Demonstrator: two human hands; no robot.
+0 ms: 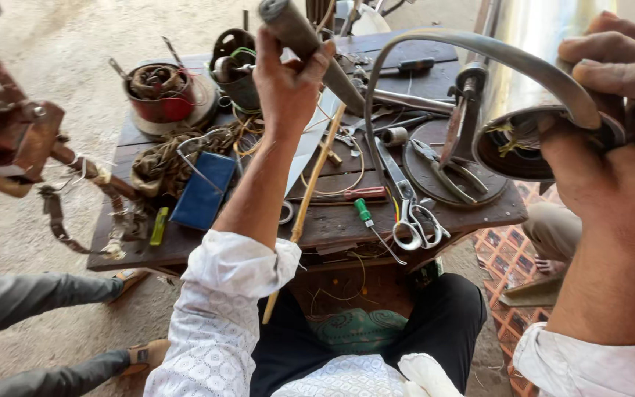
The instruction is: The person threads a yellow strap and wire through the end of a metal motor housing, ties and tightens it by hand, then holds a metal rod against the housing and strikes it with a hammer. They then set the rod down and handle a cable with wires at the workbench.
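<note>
Two hands, left (288, 77) gripping hammer handle (310, 51), right (611, 147) curved metal bar (479, 51) (smooth, grey)

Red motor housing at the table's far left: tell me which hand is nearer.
Left. The left hand, gripping a grey handle, is just right of the red motor housing; the right hand is far across, on the curved metal bar.

I have both arms raised in front of me, sleeves of white patterned cloth pushed up to just below the elbows. My left hand (288, 77) sits far and left of centre, forearm bare and rising steeply, fingers and thumb wrapped tight in a fist, knuckles turned away from me. My right hand (615, 132) is near, at the right edge, wrist bent, fingers curled over from above and clenched, the back of the hand facing me.
</note>
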